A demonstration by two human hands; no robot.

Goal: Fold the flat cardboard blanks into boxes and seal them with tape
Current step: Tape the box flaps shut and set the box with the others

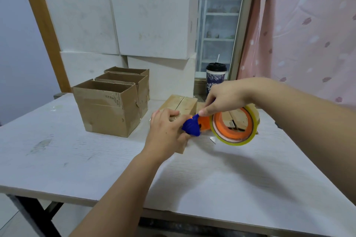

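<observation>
Head view: at the middle of the surface point(77, 159), the box point(185, 104), judged light, stiff yet crushable, is steadied by the left hand point(167, 129), curled over its near edge. The tape dispenser point(216, 123), judged light and rigid, is pinched at its orange neck by the right hand point(225, 98).

The near table point(221, 175) gives free passage; open brown boxes point(107, 111) and stacked white cartons point(119, 25) wall off the back-left.

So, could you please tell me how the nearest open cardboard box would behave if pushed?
The nearest open box probably slides easily: flat base on the smooth table. Likely light, being thin cardboard. Its open top and creased walls may flex under a squeeze.
</observation>
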